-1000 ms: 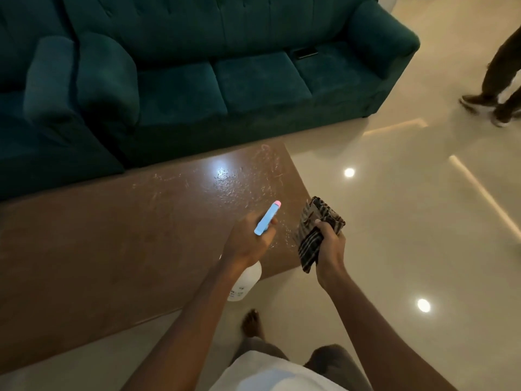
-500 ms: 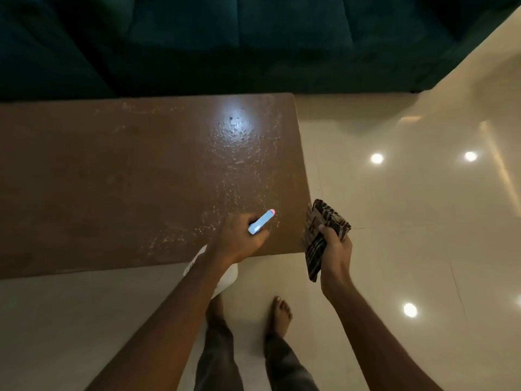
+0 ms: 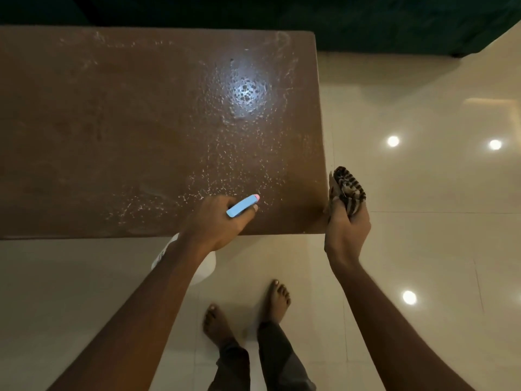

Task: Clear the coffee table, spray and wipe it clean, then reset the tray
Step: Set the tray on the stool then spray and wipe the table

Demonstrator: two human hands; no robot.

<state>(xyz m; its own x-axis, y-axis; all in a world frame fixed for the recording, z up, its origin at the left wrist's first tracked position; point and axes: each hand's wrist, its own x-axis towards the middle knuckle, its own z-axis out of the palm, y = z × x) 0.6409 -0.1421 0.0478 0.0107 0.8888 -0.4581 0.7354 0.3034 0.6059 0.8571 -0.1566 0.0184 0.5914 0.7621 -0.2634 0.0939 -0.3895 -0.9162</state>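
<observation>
As left hand point(image 3: 217, 221) half hides spray bottle point(image 3: 242, 206), right hand point(image 3: 346, 235) grips cloth point(image 3: 349, 187)

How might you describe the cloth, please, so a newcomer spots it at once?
Find the near right corner of the brown coffee table. There the right hand grips a bunched cloth. Only it is dark and striped; the nearby spray bottle is white.

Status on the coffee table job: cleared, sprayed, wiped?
Done: clearing looks finished, only spray droplets show on the coffee table, mostly its right part. In hand: the left hand grips the spray bottle over the near edge; the right hand holds the checked cloth beside the right edge. Left: wiping, since the droplets lie unsmeared, then resetting the tray, which is not in view.
</observation>
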